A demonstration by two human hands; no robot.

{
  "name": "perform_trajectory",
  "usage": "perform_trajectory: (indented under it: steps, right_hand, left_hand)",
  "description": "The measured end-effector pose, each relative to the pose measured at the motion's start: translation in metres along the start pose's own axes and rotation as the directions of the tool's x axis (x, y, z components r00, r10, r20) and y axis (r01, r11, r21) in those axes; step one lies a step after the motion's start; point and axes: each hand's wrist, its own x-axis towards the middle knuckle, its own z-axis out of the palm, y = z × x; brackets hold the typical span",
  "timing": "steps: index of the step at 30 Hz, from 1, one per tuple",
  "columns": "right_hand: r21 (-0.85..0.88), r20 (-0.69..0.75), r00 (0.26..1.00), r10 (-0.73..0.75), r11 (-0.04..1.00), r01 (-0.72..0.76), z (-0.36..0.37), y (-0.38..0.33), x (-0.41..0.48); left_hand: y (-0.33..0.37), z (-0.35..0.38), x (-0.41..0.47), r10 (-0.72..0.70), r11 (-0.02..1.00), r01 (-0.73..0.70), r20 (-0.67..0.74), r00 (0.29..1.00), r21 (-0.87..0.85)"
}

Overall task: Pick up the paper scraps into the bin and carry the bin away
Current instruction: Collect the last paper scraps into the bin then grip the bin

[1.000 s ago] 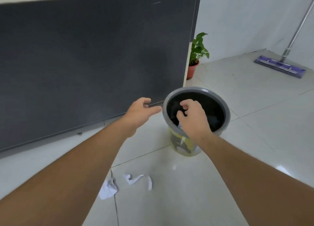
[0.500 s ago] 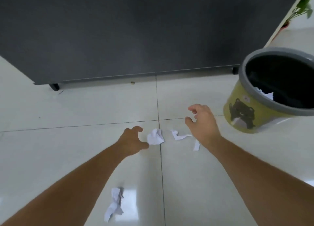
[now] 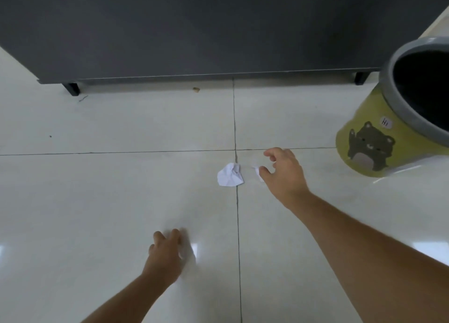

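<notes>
Head view, largest first: a dark cabinet (image 3: 194,26) on short legs fills the far side, standing on a pale glossy tiled floor (image 3: 97,189). At the right edge of the floor the bin (image 3: 364,140), yellow-green with a bear picture and a grey rim, stands well apart from the grout crossing. The right hand (image 3: 284,174) hangs open just past that crossing, its fingers (image 3: 272,152) curled above a small paper strip (image 3: 257,173), which is mostly hidden beneath the thumb, so I cannot tell whether it is touched yet. Just beside it, on the vertical grout line, lies a crumpled paper scrap (image 3: 229,175). The left hand (image 3: 165,254) is nearer the camera, fingers bent against the floor; whether it covers anything I cannot tell, as motion blur smears it. Likely trouble: the flat strip could slide on the slick tile instead of lifting, and light scraps could slip out on the way to the bin.
</notes>
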Motion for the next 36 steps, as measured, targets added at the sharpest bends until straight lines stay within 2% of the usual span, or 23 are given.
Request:
perform_trajectory:
  steps: [8, 15, 18, 20, 23, 30, 36]
  right_hand:
    - [-0.049, 0.026, 0.996, 0.088, 0.995, -0.086, 0.001, 0.025, 0.000]
    - [-0.035, 0.056, 0.979, 0.198, 0.980, -0.196, 0.012, 0.053, 0.008]
    - [-0.057, 0.079, 0.973, 0.218, 0.975, -0.214, 0.024, 0.059, 0.014]
    - [-0.066, 0.100, 0.969, 0.227, 0.973, -0.222, 0.032, 0.059, 0.019]
    - [-0.066, 0.129, 0.960, 0.248, 0.968, -0.241, 0.043, 0.056, 0.026]
    - [-0.237, 0.118, 0.965, 0.235, 0.950, -0.202, 0.066, 0.056, 0.027]
    - [-0.233, 0.202, 0.952, 0.229, 0.956, -0.180, 0.068, 0.057, 0.022]
  left_hand:
    - [0.063, -0.025, 0.042, 0.125, 0.969, -0.142, -0.095, 0.988, -0.201]
    - [0.122, -0.055, 0.083, 0.214, 0.943, -0.242, -0.145, 0.966, -0.226]
    - [0.140, -0.061, 0.094, 0.264, 0.945, -0.278, -0.100, 0.959, -0.171]
    - [0.150, -0.059, 0.099, 0.313, 0.948, -0.316, -0.065, 0.947, -0.039]
    - [0.160, -0.053, 0.101, 0.409, 0.900, -0.401, -0.017, 0.912, 0.169]
    - [0.170, -0.042, 0.101, 0.468, 0.820, -0.446, 0.028, 0.883, 0.359]
    - [0.176, -0.035, 0.108, 0.494, 0.776, -0.467, 0.050, 0.868, 0.425]
